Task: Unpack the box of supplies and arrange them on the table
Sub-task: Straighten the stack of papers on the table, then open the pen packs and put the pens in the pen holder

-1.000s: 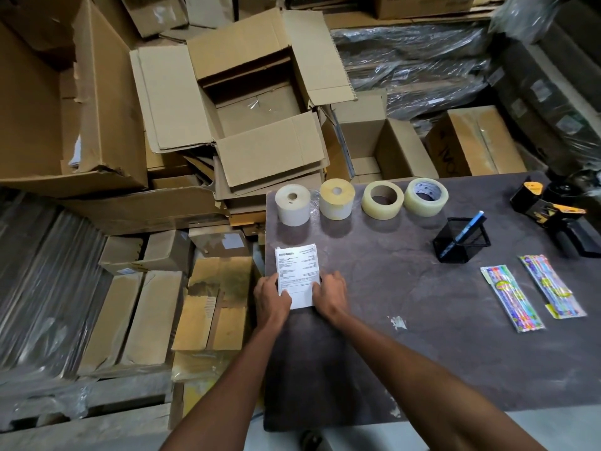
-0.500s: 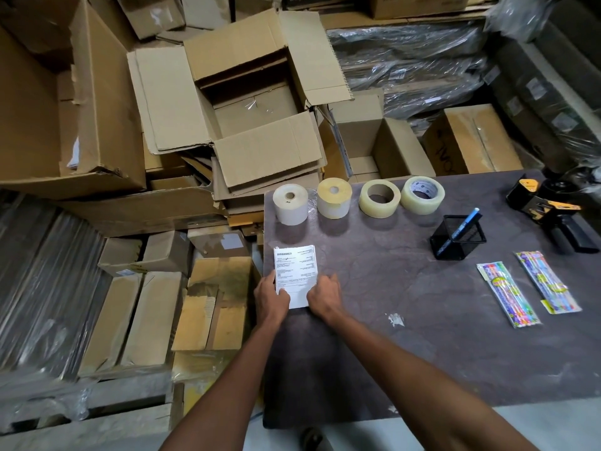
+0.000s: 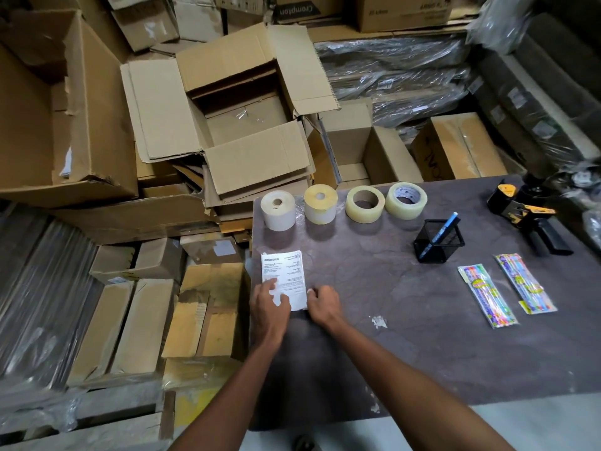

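Observation:
A white printed invoice slip (image 3: 285,271) lies flat near the left edge of the dark table (image 3: 406,336). My left hand (image 3: 269,309) rests on its lower left corner, fingers pressing the paper. My right hand (image 3: 323,305) touches its lower right edge with curled fingers. Along the table's far edge stand a white label roll (image 3: 278,210), a yellowish label roll (image 3: 320,203) and two clear tape rolls (image 3: 365,204) (image 3: 406,200). An open, empty-looking cardboard box (image 3: 234,118) sits beyond the table.
A black mesh pen holder (image 3: 438,241) with a blue pen stands right of centre. Two packs of coloured pens (image 3: 485,294) (image 3: 524,282) lie at the right. A black-and-yellow tape dispenser (image 3: 527,216) sits at the far right. Stacked cartons fill the floor at left.
My left hand has slid further onto the slip's lower left corner. The right hand has stayed at the lower right edge. The slip lies in the same spot.

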